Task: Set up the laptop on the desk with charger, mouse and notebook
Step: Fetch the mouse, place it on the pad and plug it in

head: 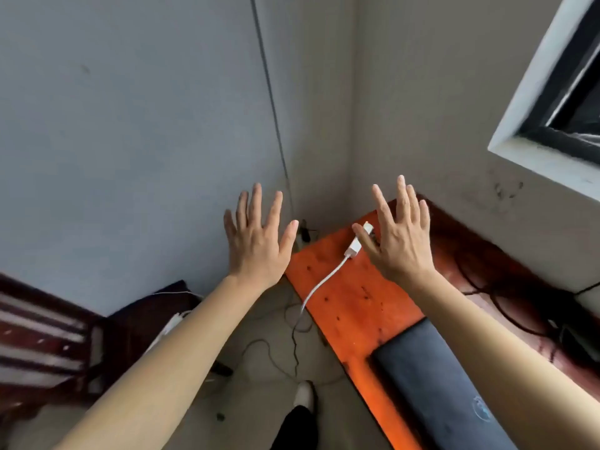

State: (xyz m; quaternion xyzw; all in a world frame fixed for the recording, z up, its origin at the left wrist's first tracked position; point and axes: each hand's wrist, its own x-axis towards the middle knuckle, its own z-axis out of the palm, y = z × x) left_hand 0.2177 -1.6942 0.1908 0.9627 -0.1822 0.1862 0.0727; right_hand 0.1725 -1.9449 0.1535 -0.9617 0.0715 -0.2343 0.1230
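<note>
Above the desk's far end, in the room corner: left hand (pixel 256 237) raised, fingers spread wide, back of hand to the camera, holding nothing. Right hand (pixel 397 237) alongside, likewise splayed and empty, raised over the desk (pixel 344 287), apart from the left.

Beneath the right thumb, near the desk's far left corner: white charger (pixel 355 243), partly hidden by the hand, lying flat on the orange-red top. White cable (pixel 319 284) running from the charger toward the left edge, dropping over it to the floor.

At the near end of the desk, along the left edge: laptop (pixel 435 391), dark grey, lid shut, faint round logo on top, right side covered by the right forearm.

Along the desk's right edge, by the wall: dark cables (pixel 506 303), looped, blurred; possibly a dark device at the near right, too indistinct to name.

On the floor left of the desk: thin wires (pixel 276 349), one shoe (pixel 305 394) with dark trouser leg. Far left: dark wooden furniture (pixel 45 339).

Upper right: window (pixel 558 92), white frame.
</note>
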